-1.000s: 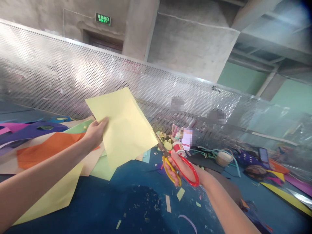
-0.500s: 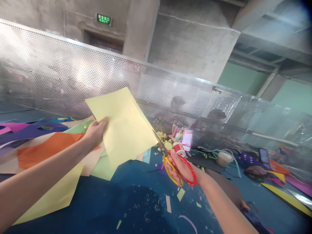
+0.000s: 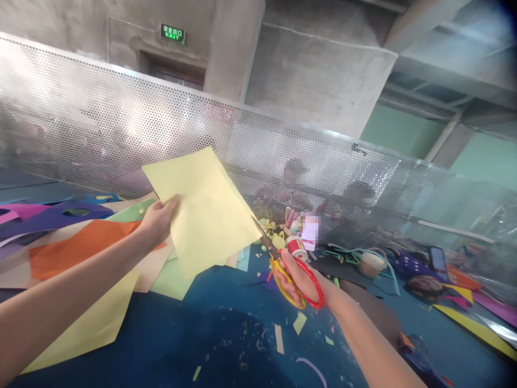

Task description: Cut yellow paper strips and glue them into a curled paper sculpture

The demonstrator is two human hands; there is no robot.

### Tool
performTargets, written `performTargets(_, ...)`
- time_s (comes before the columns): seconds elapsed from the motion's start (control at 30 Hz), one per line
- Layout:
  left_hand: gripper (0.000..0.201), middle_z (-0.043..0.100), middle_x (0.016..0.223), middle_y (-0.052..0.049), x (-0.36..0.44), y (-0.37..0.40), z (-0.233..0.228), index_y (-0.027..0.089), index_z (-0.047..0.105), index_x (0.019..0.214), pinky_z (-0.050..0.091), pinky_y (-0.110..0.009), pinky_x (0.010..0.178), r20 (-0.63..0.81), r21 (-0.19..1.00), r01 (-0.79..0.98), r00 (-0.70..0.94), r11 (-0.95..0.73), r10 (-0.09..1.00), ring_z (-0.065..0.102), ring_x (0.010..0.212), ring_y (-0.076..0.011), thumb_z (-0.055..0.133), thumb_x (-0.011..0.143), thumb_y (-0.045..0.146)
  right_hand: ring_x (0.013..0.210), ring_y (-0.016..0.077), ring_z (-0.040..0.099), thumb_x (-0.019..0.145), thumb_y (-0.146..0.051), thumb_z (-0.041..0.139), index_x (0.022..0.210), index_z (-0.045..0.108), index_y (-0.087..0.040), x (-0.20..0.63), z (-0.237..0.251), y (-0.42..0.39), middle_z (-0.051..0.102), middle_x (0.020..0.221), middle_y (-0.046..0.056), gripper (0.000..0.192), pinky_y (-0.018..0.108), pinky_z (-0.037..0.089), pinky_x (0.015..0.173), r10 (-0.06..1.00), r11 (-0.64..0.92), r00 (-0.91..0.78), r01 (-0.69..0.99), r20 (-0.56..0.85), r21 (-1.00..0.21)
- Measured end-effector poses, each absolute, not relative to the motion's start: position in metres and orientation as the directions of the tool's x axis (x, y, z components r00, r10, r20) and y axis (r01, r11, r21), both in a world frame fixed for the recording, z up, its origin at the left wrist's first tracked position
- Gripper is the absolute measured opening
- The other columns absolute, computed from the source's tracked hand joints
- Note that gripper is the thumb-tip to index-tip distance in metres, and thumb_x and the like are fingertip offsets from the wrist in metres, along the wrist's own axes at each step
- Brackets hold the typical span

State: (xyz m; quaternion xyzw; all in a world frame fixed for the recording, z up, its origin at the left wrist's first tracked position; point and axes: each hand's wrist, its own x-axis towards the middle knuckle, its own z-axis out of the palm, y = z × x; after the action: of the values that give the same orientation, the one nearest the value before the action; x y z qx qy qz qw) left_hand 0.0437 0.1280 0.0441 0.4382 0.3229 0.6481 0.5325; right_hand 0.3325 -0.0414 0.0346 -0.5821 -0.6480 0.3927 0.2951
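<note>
A pale yellow sheet of paper (image 3: 210, 210) is held up above the table, with my left hand (image 3: 162, 216) pinching its left edge, thumb on the near face. My right hand (image 3: 291, 275) grips a pair of scissors (image 3: 311, 285) with one red and one yellow handle loop. The scissor blades reach the sheet's lower right edge, and part of them is hidden by the paper. Below the sheet, small paper scraps (image 3: 279, 338) lie on the dark blue table (image 3: 173, 339).
Coloured sheets, including an orange one (image 3: 81, 248), are spread on the left. Behind the scissors stand a red and white cup (image 3: 297, 248) and yellow-green cutouts. A beige cup (image 3: 371, 264) and a phone (image 3: 437, 260) sit at right. A perforated metal panel (image 3: 100, 118) borders the table's far side.
The scissor handles have drawn slightly closer together in my right hand. The sheet and my left hand have hardly moved.
</note>
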Motion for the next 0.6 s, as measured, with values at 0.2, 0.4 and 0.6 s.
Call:
performTargets(0.2, 0.013, 0.067, 0.062, -0.003, 0.046, 0.125, 0.046, 0.011, 0.061, 0.084, 0.053, -0.024, 0.056, 0.221, 0.880, -0.420, -0.049, -0.221, 0.974, 0.062, 0.055, -0.0143, 0.058, 0.076, 0.021, 0.030, 0.0058, 0.036, 0.075, -0.072, 0.016, 0.058, 0.039, -0.019, 0.331, 0.031, -0.039, 0.034, 0.043, -0.007, 0.060, 0.018, 0.036, 0.030, 0.990, -0.033, -0.106, 0.468, -0.093, -0.883)
performTargets(0.4, 0.011, 0.066, 0.061, -0.002, 0.047, 0.123, 0.047, 0.012, 0.060, 0.083, 0.053, -0.025, 0.055, 0.211, 0.886, -0.413, -0.044, -0.210, 0.976, 0.062, 0.057, -0.0157, 0.056, 0.077, 0.020, 0.027, 0.0042, 0.030, 0.074, -0.071, 0.023, 0.057, 0.035, -0.020, 0.325, 0.040, -0.042, 0.032, 0.041, -0.008, 0.055, 0.016, 0.029, 0.027, 0.991, -0.085, -0.051, 0.454, -0.122, -0.887)
performTargets(0.6, 0.008, 0.066, 0.064, -0.004, 0.046, 0.127, 0.045, 0.016, 0.061, 0.080, 0.053, -0.025, 0.054, 0.214, 0.888, -0.405, -0.061, -0.221, 0.975, 0.063, 0.059, -0.0174, 0.058, 0.075, 0.022, 0.026, 0.0047, 0.030, 0.073, -0.073, 0.022, 0.057, 0.033, -0.021, 0.318, 0.051, -0.044, 0.031, 0.039, -0.008, 0.055, 0.017, 0.025, 0.027, 0.987, -0.104, -0.059, 0.493, -0.153, -0.864)
